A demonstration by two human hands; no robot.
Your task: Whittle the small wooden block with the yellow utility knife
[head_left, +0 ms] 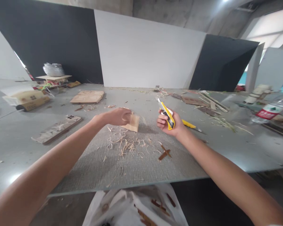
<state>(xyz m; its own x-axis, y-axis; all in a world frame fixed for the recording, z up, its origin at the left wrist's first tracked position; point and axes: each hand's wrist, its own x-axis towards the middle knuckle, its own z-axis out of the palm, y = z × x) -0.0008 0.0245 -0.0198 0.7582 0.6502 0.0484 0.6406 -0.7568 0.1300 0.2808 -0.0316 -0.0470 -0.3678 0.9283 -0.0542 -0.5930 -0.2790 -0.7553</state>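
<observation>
In the middle of the table, my left hand (pixel 119 116) grips a small pale wooden block (pixel 134 123) from its left and top; some fingers are hidden behind it. To the right, my right hand (pixel 172 124) is closed around a yellow utility knife (pixel 168 115), raised above the table with its tip pointing up and away. Curled wood shavings (pixel 127 146) lie scattered in front of the block. Two crossed brown wood strips (pixel 164 153) rest near them. Another yellow-handled knife (pixel 189 123) lies on the table just past my right wrist.
A phone (pixel 58 129) lies at left, with a flat wooden board (pixel 87 96) behind it. Farther left are a yellow tube (pixel 36 103) and a plastic container. Wood scraps (pixel 202 102) and a red-labelled bottle (pixel 269 111) are at right. A white bag (pixel 122 204) hangs below the table edge.
</observation>
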